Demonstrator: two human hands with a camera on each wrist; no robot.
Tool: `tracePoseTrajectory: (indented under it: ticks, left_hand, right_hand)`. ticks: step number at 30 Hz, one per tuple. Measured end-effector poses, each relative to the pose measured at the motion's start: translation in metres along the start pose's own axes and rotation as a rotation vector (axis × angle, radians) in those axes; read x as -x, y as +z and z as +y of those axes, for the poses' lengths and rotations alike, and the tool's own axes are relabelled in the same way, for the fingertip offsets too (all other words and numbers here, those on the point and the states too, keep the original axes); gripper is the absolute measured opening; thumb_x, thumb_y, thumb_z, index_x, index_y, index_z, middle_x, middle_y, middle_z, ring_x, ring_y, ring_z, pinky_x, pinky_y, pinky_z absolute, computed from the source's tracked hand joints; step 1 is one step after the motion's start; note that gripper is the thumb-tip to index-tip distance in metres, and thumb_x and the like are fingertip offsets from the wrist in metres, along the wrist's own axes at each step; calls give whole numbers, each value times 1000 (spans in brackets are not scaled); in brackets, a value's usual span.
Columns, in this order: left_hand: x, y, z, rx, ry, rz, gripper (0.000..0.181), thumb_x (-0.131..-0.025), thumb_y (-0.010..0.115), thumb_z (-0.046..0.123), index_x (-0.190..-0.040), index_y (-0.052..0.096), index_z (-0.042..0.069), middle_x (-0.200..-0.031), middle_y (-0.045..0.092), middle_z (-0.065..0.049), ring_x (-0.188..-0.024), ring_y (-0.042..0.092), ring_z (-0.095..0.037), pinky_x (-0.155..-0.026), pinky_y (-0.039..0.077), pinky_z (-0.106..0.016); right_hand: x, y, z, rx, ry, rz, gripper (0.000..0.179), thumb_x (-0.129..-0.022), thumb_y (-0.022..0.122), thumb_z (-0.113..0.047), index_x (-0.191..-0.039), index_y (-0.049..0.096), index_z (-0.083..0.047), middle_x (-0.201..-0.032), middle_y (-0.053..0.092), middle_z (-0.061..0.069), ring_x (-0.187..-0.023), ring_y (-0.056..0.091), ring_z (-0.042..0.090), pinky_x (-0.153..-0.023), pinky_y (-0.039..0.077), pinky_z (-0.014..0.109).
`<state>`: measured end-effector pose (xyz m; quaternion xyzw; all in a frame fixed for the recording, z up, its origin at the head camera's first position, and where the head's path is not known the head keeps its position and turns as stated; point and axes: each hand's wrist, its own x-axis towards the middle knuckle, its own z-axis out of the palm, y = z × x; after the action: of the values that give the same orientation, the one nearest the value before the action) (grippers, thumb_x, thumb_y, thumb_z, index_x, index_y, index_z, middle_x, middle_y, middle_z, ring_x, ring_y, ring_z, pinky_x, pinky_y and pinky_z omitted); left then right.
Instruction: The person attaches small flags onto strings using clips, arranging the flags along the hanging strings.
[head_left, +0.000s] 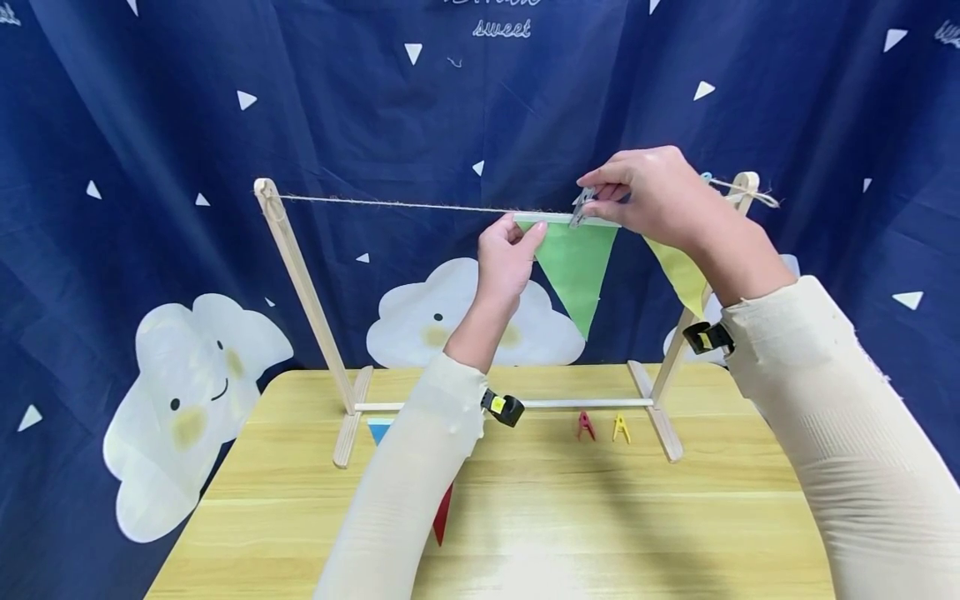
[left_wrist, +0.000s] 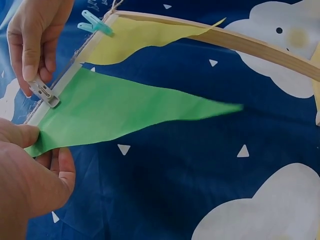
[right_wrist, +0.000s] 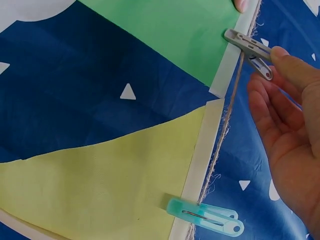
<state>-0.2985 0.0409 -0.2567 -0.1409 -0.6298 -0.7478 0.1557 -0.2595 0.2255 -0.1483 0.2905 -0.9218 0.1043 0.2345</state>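
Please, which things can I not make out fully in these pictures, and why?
Head view: blue piece and red piece, partly behind the left sleeve.
Head view: top of the yellow flag, mostly behind right hand and forearm.
Right wrist view: tip of the green flag, cut off by the top edge.

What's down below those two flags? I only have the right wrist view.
Observer: The table has a red clothespin and a yellow clothespin side by side.
Operator: And whose fingertip shows beside the green flag, at the top of my picture?
Observer: That's the left hand; in the head view it pinches the flag near its upper left corner.
Operator: What holds up the string?
Observer: Two wooden posts, one at each end.
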Motion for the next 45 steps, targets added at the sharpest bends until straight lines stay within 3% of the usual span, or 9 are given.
tracePoseTrajectory:
  ticks: [19,24,29,36,40,45]
  left_hand:
    - [0,-6,1,-43,-24,-61,16,-100,67,11,-109,69,-2,-86,65,1,-75,57,-5,-69,51,-20]
    - [0,-9,-2,-68,-46,-78,14,-100,67,12,-99,66,-2,-88,65,-2,-79,59,-8,-75,55,-23]
    - [0,-12,-8,-73,-57,-83,19,-100,67,12,-109,69,-4,-97,70,-10,-83,65,-10,-81,59,-29]
    - [5,-26,-17,-72,-70,-89,24,-101,67,14,-120,70,-1,-108,74,-17,-87,72,-16,-79,57,-23]
    - [10,-33,-18,-58,-61,-92,26,-101,67,14,-121,70,-2,-115,73,-22,-94,74,-23,-88,59,-34]
    - [17,-40,-21,-42,-54,-100,27,-101,67,14,-121,69,-2,-116,73,-21,-102,74,-30,-100,55,-50]
  right_hand:
    - [2,3,0,-13,50,11,40,-97,73,-14,-134,66,-2,-121,71,18,-108,66,32,-101,53,48]
    - [4,2,0,-38,86,6,43,-98,72,-16,-137,64,-3,-127,70,18,-111,65,33,-103,52,49]
    - [8,1,1,-55,81,49,43,-97,73,-16,-137,63,-1,-127,70,19,-109,67,35,-101,52,49]
    - [17,2,2,-62,96,68,47,-98,72,-20,-141,59,-4,-132,67,19,-114,66,36,-104,51,52]
    - [24,5,2,-69,105,76,47,-99,71,-22,-141,59,-4,-137,64,19,-119,65,36,-106,49,52]
    - [36,10,1,-95,100,127,46,-99,71,-20,-141,59,-5,-138,65,17,-121,65,36,-106,50,52]
